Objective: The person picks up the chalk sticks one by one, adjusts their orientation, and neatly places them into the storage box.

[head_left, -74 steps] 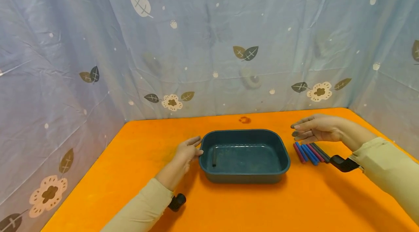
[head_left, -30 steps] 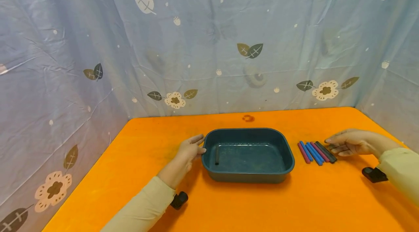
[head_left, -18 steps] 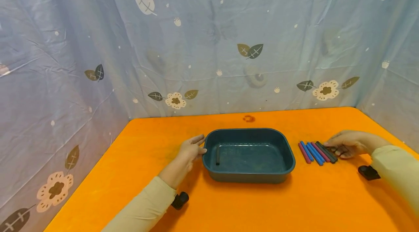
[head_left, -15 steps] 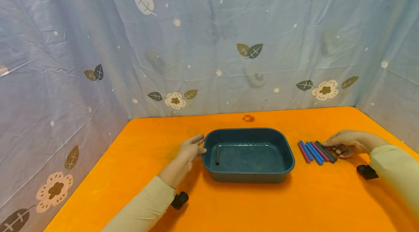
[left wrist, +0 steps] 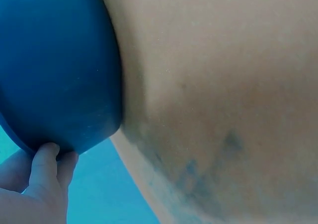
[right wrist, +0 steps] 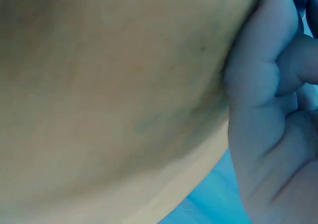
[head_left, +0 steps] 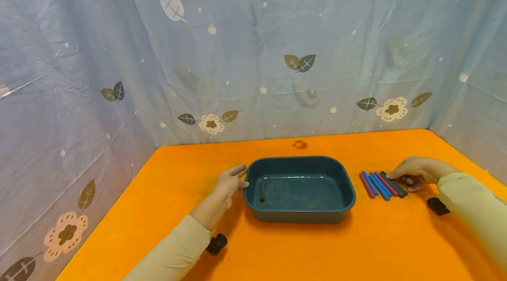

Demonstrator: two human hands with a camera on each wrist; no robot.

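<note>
"What's around?"
"A curtain [head_left: 245,30] far behind; the tray [head_left: 301,216] between the sticks [head_left: 380,186] and the left hand [head_left: 225,185], spread at its rim."
"The sticks?"
"Slim; red, blue, black; mostly right of the tray. The right hand [head_left: 420,170] touches a black one [head_left: 398,189]; whether pinching, I can't tell."

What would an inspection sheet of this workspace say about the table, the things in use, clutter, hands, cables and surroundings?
Surface: orange table, with a reddish-brown mark near the far edge.
Things in use: dark teal tub with one dark stick lying inside, toward its left end; row of sticks, blue, reddish and dark, lying right of the tub.
Clutter: nothing seen.
Hands: left hand pinches the tub's left rim; right hand is at the row's dark end, fingers curled, grip unclear.
Cables: nothing seen.
Surroundings: leaf-and-flower curtain behind and on both sides.
</note>
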